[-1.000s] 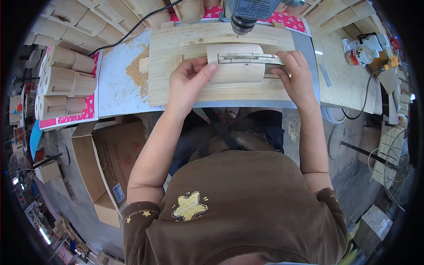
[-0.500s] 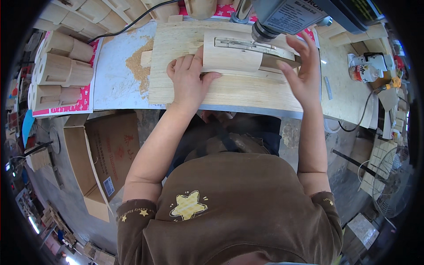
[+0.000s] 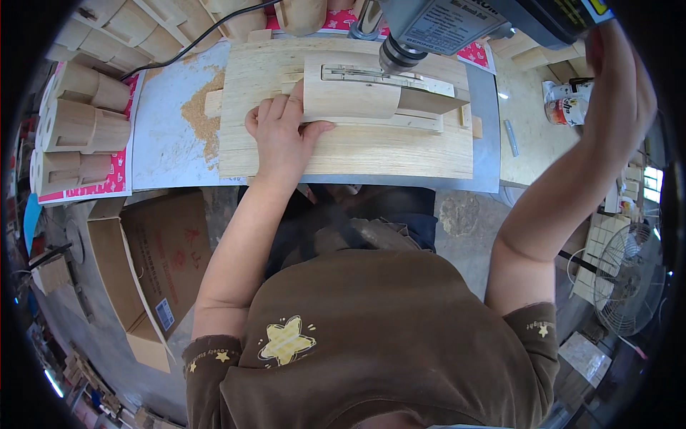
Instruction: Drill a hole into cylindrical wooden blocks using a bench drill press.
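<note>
Right hand (image 3: 599, 51) has been lifted beside the drill (image 3: 443, 28), fingers too hidden to tell. On the board (image 3: 357, 154), curved wood (image 3: 350, 98) is touched by the left hand (image 3: 281, 136), thumb spread. The cardboard box (image 3: 114, 264) is open.

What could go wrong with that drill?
The pale, curved wooden piece might slip, since only the bare left hand is at it. The round, silver metal drill chuck hangs over it, so that hand could get hurt if it strayed underneath.
</note>
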`<state>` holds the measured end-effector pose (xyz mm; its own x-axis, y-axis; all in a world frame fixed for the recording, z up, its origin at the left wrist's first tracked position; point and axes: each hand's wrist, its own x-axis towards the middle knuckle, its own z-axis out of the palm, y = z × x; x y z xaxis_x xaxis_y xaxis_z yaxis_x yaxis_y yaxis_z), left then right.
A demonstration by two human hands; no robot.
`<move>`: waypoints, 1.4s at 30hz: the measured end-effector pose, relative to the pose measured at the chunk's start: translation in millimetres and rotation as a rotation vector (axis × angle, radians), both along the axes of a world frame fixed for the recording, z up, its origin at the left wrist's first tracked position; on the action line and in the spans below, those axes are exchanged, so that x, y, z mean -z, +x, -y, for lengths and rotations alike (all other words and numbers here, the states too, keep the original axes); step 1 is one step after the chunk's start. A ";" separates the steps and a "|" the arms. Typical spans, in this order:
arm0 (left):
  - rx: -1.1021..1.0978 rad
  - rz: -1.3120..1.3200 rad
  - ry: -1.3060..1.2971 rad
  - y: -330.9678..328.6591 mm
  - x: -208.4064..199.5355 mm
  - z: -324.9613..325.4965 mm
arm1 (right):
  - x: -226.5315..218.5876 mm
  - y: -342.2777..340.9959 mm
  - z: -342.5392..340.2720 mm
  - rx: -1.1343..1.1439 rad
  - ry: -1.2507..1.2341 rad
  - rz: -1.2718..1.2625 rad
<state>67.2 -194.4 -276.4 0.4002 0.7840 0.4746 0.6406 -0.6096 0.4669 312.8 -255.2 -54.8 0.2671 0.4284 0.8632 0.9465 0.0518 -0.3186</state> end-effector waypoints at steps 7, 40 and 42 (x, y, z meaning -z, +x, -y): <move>0.019 0.025 0.023 3.7 -0.1 0.2 | 104.0 -45.4 56.1 -0.255 -0.082 -0.308; 0.067 0.036 -0.003 37.7 -2.3 13.9 | 156.2 -31.7 19.5 -0.356 0.149 -0.066; 0.073 0.049 -0.016 37.9 -2.4 14.2 | 154.3 -28.3 18.1 -0.391 0.185 -0.025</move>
